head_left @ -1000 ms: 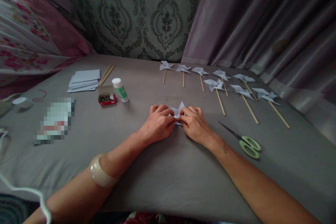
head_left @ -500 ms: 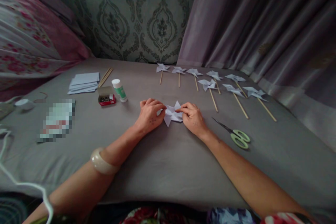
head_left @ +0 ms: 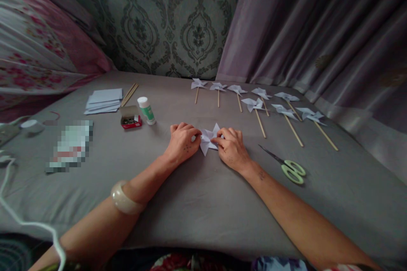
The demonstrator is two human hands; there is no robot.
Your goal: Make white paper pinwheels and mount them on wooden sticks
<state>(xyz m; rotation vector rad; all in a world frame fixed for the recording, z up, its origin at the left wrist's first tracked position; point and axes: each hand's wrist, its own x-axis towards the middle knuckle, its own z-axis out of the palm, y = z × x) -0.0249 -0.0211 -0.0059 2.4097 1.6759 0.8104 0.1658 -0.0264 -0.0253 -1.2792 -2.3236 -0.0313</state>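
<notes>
Between my hands, low over the grey bedsheet, is a white paper pinwheel point(head_left: 207, 139) with folded, pointed blades and no stick showing. My left hand point(head_left: 184, 140) pinches its left side with thumb and forefinger, the wrist wearing a pale bangle. My right hand point(head_left: 232, 146) has curled fingers closed on the right side, with the fingertips at the pinwheel's middle. Part of the right blades is hidden behind those fingers. Green-handled scissors point(head_left: 288, 167) lie to the right of my right hand, blades pointing up and left.
Several finished pinwheels on sticks point(head_left: 255, 106) lie at the back right. At the left are a glue stick point(head_left: 146, 111), a red box of small metal pins point(head_left: 131, 121), stacked white paper point(head_left: 104, 100), wooden sticks point(head_left: 129, 95) and a blurred packet point(head_left: 71, 146). A white cable point(head_left: 25, 222) runs along the left edge.
My right hand has shifted its fingers inward and down toward the pinwheel's middle. The left hand keeps its pinch. The whole view has shifted slightly.
</notes>
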